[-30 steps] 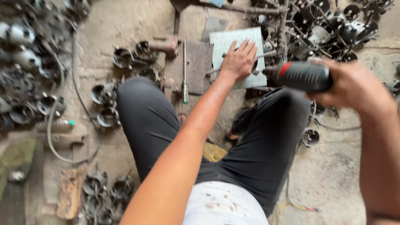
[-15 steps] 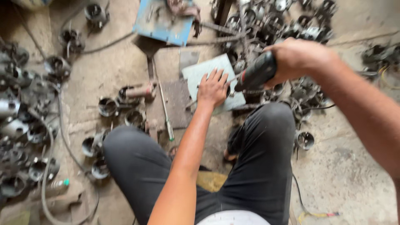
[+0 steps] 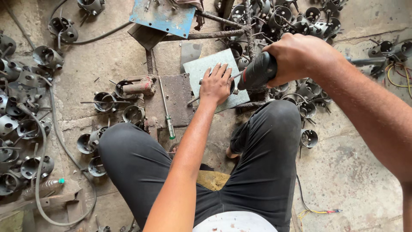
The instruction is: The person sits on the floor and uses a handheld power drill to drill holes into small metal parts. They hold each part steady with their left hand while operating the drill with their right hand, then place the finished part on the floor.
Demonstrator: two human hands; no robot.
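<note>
I sit on the floor with my knees apart. My left hand point(image 3: 216, 84) presses flat on a small metal part lying on a pale grey metal plate point(image 3: 200, 68) between my legs. Its fingers are spread and a thin rod sticks out from under the palm. My right hand point(image 3: 300, 58) grips the black handle of a power drill point(image 3: 257, 71), which points down and left towards the part beside my left hand. The drill's tip is hidden behind my left hand.
A green-handled screwdriver point(image 3: 167, 115) lies on a dark steel plate point(image 3: 178, 99) left of the grey plate. Several round metal cups point(image 3: 134, 114) litter the concrete floor on the left and top right. A blue metal sheet point(image 3: 163, 17) lies at the top, a hose point(image 3: 64, 148) at left.
The view has tilted down and closer. My right hand has brought the drill down and left, next to my left hand on the grey plate. The left hand stays pressed there.
</note>
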